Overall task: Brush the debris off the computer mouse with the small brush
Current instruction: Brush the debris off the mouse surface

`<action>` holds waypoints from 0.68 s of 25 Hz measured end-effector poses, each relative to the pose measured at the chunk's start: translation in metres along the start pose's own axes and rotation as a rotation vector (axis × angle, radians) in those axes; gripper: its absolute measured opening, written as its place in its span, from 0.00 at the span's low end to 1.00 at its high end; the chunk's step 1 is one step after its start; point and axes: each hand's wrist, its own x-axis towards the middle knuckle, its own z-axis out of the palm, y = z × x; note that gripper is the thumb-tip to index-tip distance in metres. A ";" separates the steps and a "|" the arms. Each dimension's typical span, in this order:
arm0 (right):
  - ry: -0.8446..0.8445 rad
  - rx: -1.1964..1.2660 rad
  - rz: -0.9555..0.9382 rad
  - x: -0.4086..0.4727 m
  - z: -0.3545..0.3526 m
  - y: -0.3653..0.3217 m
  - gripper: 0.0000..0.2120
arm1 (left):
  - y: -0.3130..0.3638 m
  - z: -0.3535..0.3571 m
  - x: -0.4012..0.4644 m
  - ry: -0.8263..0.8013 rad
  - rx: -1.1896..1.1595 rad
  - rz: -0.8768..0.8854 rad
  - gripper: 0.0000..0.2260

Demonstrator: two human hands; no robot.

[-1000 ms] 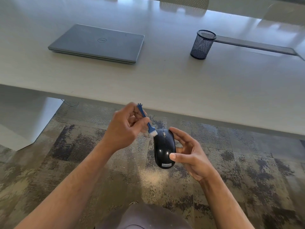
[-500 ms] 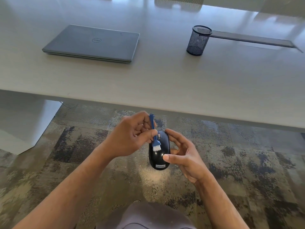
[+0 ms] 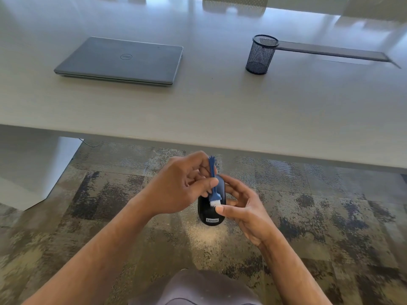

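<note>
while right hand point(image 3: 244, 208) holds mouse point(image 3: 211, 213), brush point(image 3: 214, 190) touches it.

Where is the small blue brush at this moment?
In the head view the small blue brush is low in the centre, pinched by the left hand, its white bristles on the black mouse that the right hand holds.

The glossy black plastic computer mouse point(image 3: 211, 213) carries a white "Lenovo" label (near its rear end), and the closed grey laptop point(image 3: 123, 60) shows a round Dell logo.
</note>
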 end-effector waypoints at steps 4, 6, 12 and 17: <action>-0.026 -0.010 0.010 0.000 0.000 0.001 0.38 | -0.002 0.002 0.005 0.020 0.132 -0.005 0.05; -0.027 -0.018 0.010 0.000 0.001 0.002 0.38 | -0.004 0.001 0.009 0.105 0.207 0.001 0.05; -0.022 -0.021 0.021 0.002 0.001 0.002 0.38 | 0.003 0.000 0.017 0.006 0.012 -0.046 0.06; -0.065 -0.020 0.015 0.004 0.001 0.005 0.38 | -0.001 0.002 0.025 -0.100 0.185 -0.063 0.04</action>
